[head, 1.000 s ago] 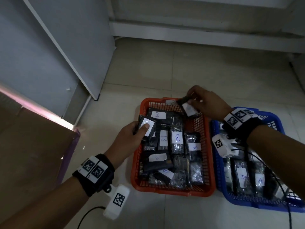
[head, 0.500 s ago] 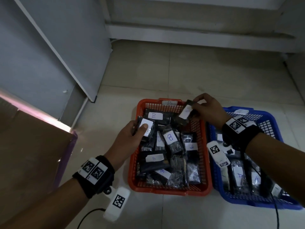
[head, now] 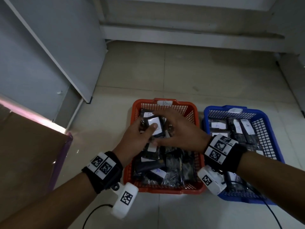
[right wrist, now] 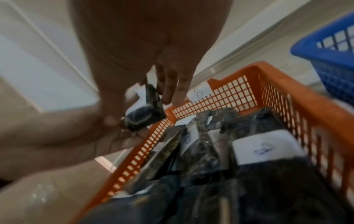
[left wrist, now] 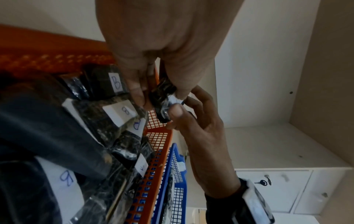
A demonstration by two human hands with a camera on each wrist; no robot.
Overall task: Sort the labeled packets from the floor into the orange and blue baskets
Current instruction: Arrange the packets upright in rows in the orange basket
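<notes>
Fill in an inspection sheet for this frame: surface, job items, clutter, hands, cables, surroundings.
Surface: pale tiled floor.
Job items: orange basket full of B-labelled packets; blue basket beside it holds more labelled packets; one held packet above the orange basket.
Clutter: nothing seen.
Hands: left hand pinches the held packet, thumb on its label; right hand touches it, grip unclear.
Cables: black cable from the left wrist camera.
Surroundings: cardboard box, grey panel.
</notes>
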